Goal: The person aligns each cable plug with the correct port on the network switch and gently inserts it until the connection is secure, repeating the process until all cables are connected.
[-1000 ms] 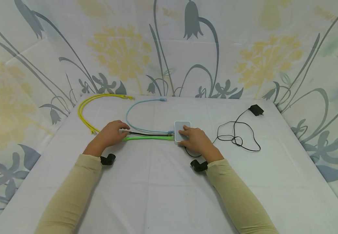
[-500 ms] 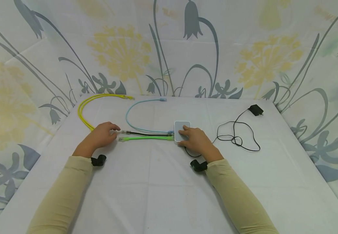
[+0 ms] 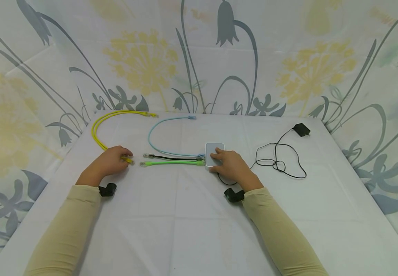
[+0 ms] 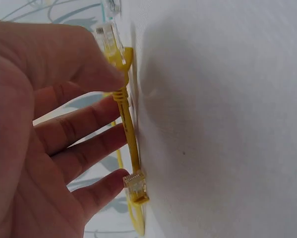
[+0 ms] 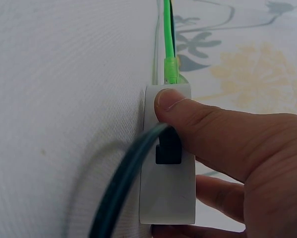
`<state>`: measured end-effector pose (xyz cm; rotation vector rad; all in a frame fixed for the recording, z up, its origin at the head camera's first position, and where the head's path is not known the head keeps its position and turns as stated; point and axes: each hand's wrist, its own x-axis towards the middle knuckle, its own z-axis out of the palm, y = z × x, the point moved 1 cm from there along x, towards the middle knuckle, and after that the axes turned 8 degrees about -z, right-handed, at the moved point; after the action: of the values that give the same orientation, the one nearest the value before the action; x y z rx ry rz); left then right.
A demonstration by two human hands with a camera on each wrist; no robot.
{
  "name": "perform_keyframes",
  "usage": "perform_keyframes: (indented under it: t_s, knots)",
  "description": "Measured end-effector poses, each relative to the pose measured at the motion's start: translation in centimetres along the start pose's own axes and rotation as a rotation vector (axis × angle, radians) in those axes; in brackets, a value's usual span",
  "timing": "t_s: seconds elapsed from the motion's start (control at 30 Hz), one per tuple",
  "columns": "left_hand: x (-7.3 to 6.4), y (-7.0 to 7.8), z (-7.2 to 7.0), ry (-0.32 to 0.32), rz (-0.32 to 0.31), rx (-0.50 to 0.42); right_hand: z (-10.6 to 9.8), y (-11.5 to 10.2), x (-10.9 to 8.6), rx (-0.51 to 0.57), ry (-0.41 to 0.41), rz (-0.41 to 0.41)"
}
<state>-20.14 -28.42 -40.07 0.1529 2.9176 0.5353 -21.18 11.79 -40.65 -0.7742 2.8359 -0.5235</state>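
Note:
My left hand (image 3: 110,161) pinches a yellow Ethernet cable (image 3: 97,126) just behind one plug, thumb against the fingers. In the left wrist view that clear plug (image 4: 107,39) points away past the thumb, and a second yellow plug (image 4: 136,188) lies by the little finger. My right hand (image 3: 231,165) holds a small white network switch (image 3: 215,147) with a grey top. Its thumb presses the near side, above a black power plug (image 5: 169,148). Light blue (image 3: 174,154), black (image 3: 174,158) and green (image 3: 174,162) Ethernet cables enter the switch's left side.
The free plugs of the black and green cables lie right of my left hand. The blue cable loops toward the back. A black power adapter (image 3: 301,130) with a loosely coiled cord (image 3: 298,157) lies right on the white-covered table (image 3: 199,230). A floral cloth (image 3: 202,57) hangs behind.
My left hand has moved left from the free ends of the black and green cables and now pinches the yellow cable's near end. The right hand and switch have stayed put.

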Motion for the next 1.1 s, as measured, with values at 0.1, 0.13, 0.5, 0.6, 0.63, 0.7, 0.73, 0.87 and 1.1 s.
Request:
perform_keyframes:
  t_s: [0.1, 0.13, 0.5, 0.6, 0.63, 0.7, 0.73, 0.87, 1.1]
  knots:
    - [-0.2, 0.11, -0.18, -0.003, -0.006, -0.006, -0.04, -0.05, -0.02, -0.004, 0.0, -0.001]
    - [-0.28, 0.15, -0.22, 0.0, 0.001, -0.003, -0.06, -0.05, -0.04, -0.003, 0.0, 0.0]
    - [-0.5, 0.19, -0.35, 0.017, 0.027, 0.015, 0.1, 0.18, 0.0, 0.008, 0.007, -0.003]
    - [-0.36, 0.24, -0.36, 0.016, 0.018, 0.006, 0.12, 0.2, 0.01, 0.005, 0.006, -0.009]
    - [-0.31, 0.26, -0.36, 0.016, 0.016, 0.003, 0.12, 0.2, 0.0, 0.002, 0.005, -0.01]
    - [-0.22, 0.28, -0.35, 0.017, 0.016, -0.002, 0.14, 0.25, 0.02, 0.002, 0.003, -0.007]
    - [-0.21, 0.34, -0.36, 0.018, 0.021, -0.002, 0.15, 0.27, 0.03, 0.001, 0.002, -0.007]
    - [-0.2, 0.48, -0.34, 0.032, 0.049, 0.0, 0.18, 0.33, 0.12, 0.01, 0.001, 0.005]
    - [-0.02, 0.71, -0.16, 0.056, 0.074, -0.027, 0.24, 0.38, 0.17, 0.009, 0.004, 0.001]
